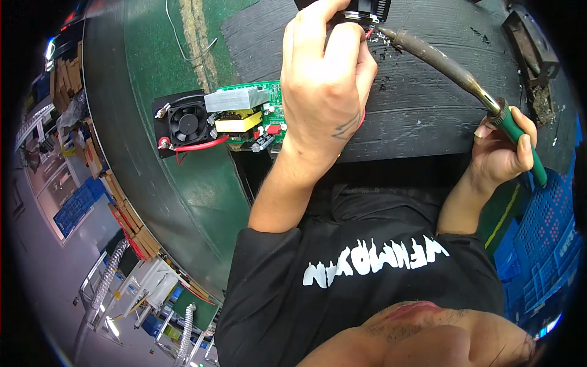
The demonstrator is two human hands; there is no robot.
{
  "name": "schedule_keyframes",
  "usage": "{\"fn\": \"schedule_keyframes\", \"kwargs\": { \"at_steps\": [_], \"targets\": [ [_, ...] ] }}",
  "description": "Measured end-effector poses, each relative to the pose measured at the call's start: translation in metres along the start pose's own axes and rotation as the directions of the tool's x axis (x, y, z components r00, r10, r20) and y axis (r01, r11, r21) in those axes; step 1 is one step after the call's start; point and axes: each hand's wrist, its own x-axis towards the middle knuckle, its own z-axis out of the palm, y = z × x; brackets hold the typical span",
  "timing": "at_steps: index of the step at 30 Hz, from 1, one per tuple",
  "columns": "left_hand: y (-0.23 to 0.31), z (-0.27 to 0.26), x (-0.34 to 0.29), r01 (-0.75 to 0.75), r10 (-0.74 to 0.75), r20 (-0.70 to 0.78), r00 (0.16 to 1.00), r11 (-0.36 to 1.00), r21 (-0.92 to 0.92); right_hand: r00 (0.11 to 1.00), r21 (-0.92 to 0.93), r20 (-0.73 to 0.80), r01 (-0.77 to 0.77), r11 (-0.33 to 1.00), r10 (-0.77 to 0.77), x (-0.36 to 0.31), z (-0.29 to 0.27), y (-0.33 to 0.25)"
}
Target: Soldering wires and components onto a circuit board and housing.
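Observation:
My right hand (504,144) is closed around the green handle of a soldering iron (443,64), which slants up and to the left. Its tip meets, or nearly meets, a black slotted part (373,8) at the top edge of the view. My left hand (327,73) grips that part; its fingertips are partly hidden. A short red wire (369,33) shows by the iron's tip. Left of my left wrist lies a green circuit board (273,113) with a silver heat sink (235,99) and yellow transformer. A black fan (187,123) on an end plate sits at its left, with a thick red wire beside it.
Bits of solder and debris lie on the dark worktop (422,119) near the iron's tip. A black iron stand (531,46) is at the far right. Blue plastic crates (541,235) stand below it. A loose thin wire (183,52) lies on the green surface at upper left.

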Motion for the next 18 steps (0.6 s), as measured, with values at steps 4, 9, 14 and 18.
{"fn": "schedule_keyframes", "kwargs": {
  "at_steps": [4, 9, 14, 18],
  "targets": [
    [0.0006, -0.0009, 0.0005, -0.003, 0.003, 0.002, 1.0, 1.0, 0.005, 1.0, 0.002, 0.007, -0.002, 1.0, 0.002, -0.0007, 0.0008, 0.0],
    [0.0019, -0.0016, 0.0015, 0.0, -0.001, 0.019, 1.0, 1.0, 0.024, 1.0, 0.019, 0.016, -0.005, 1.0, 0.005, -0.0008, -0.0009, 0.0014],
    [0.0033, -0.0014, 0.0018, 0.005, -0.006, 0.019, 1.0, 0.999, 0.037, 1.0, -0.001, 0.021, 0.007, 1.0, -0.007, -0.0011, -0.0002, 0.0013],
    [0.0017, 0.0004, 0.0003, 0.004, -0.004, 0.006, 1.0, 1.0, 0.005, 0.998, 0.008, 0.055, 0.002, 1.0, -0.003, -0.0003, -0.0004, -0.0001]
  ]
}}
